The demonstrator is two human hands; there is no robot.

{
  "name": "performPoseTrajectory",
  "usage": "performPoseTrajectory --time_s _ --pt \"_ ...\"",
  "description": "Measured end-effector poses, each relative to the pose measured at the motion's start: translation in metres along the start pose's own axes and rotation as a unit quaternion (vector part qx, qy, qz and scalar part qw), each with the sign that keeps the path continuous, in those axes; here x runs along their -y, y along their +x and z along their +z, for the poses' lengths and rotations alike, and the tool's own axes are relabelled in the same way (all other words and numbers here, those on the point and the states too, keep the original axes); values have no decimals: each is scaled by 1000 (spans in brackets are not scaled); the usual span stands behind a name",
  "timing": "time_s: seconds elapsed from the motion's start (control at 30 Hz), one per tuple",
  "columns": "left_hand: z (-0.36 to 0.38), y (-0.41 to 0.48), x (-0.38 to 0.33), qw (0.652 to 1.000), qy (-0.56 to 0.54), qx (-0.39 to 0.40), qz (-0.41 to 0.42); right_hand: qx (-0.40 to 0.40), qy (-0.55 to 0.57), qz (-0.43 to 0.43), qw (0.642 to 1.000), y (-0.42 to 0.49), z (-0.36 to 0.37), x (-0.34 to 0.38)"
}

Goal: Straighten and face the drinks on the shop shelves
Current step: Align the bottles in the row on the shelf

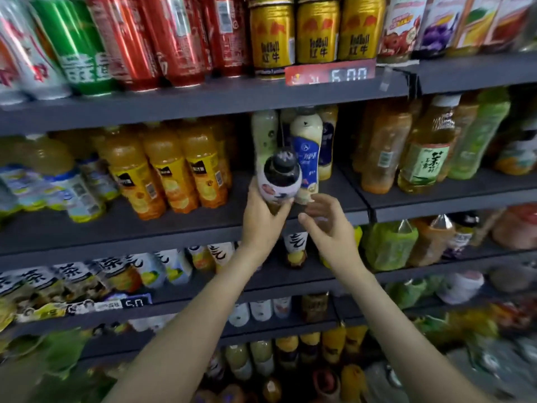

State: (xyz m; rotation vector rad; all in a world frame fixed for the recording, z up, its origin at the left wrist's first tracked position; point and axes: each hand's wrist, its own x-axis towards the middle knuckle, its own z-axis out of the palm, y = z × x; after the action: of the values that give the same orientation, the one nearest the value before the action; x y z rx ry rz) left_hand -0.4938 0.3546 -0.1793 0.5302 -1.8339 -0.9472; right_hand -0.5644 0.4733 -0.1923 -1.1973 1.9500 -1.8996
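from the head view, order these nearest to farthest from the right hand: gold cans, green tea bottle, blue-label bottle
1. blue-label bottle, just above the right hand, middle shelf.
2. green tea bottle, off to the right, same shelf.
3. gold cans, on the shelf above.

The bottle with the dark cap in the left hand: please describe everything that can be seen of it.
The bottle has a dark cap, dark shoulders, a white label with a pinkish picture and a yellowish base. It looks plastic. It tilts, cap toward the camera, before a blue-and-white bottle on the middle shelf. The left hand holds its lower part; the open right hand is near, not touching.
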Motion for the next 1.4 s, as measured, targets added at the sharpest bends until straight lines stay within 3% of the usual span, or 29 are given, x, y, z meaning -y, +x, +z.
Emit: performPoseTrajectory --time_s 0.17,0.3,0.47,0.6,0.9,1.0,1.13,1.4 --pt "-24 -62 -1 988 -9 108 106 20 53 17 998 -39 24 -1" --pt "-43 -87 10 981 62 115 147 0 100 56 993 -71 40 -10" --pt "-62 -115 26 974 110 186 61 -8 50 30 998 -97 55 -28" --pt "-73 -135 51 955 167 246 -1 -15 -6 60 998 -106 63 -55" --pt "-87 -155 120 950 236 96 -183 -32 -100 152 983 -74 78 -136" --pt "-76 -153 143 954 232 47 -181 -53 -84 149 984 -65 87 -160" --pt "-46 -158 169 969 217 10 -120 -90 -45 106 989 -71 85 -183" --pt "43 -149 196 988 134 36 -64 -135 -42 39 989 -95 39 -213"
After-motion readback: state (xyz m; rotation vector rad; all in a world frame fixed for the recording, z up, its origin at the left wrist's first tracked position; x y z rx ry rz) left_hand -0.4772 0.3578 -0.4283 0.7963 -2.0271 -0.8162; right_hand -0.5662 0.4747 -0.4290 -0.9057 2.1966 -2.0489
